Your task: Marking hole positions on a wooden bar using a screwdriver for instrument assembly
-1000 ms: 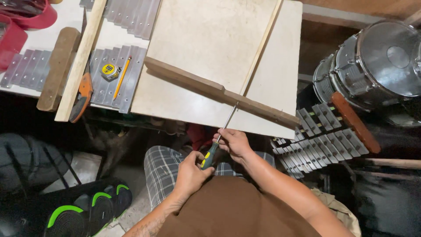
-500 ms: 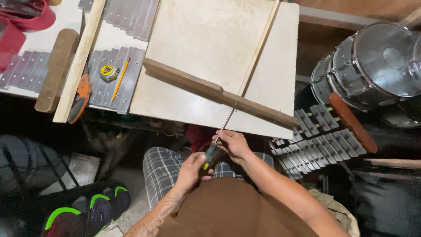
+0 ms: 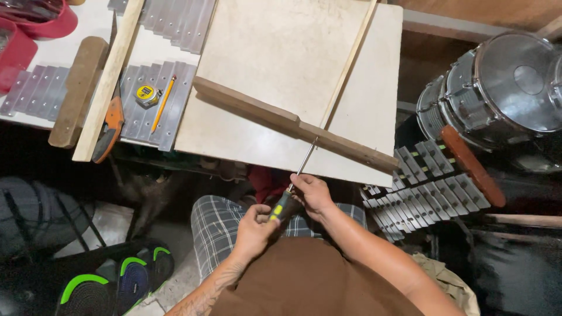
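Head view, looking down: the left hand [image 3: 253,225] is closed around the black and yellow-green handle of a screwdriver [image 3: 287,202], and the right hand [image 3: 312,193] grips the upper end of the same handle where the metal shaft begins. The shaft runs up and to the right, and its tip meets the near side of a dark wooden bar [image 3: 293,124] that lies slantwise across a pale board [image 3: 275,52] on the table [image 3: 52,55]. A thin light strip [image 3: 348,64] crosses the board and reaches the bar close to the tip.

A red container [image 3: 23,29] sits at the table's far left corner; what it holds cannot be made out. Left of the board lie grey metal bars [image 3: 137,105] in rows, with a yellow tape measure [image 3: 145,92] and a pencil [image 3: 163,102] resting on them, a long pale plank [image 3: 108,79] and an orange-handled tool [image 3: 111,126] near the table's front edge.

The board's near edge overhangs the person's lap, leaving a narrow gap for the hands. To the right stand chrome drums [image 3: 503,88] and a rack of metal keys [image 3: 427,187]; green-soled sandals [image 3: 111,284] lie on the floor at lower left.
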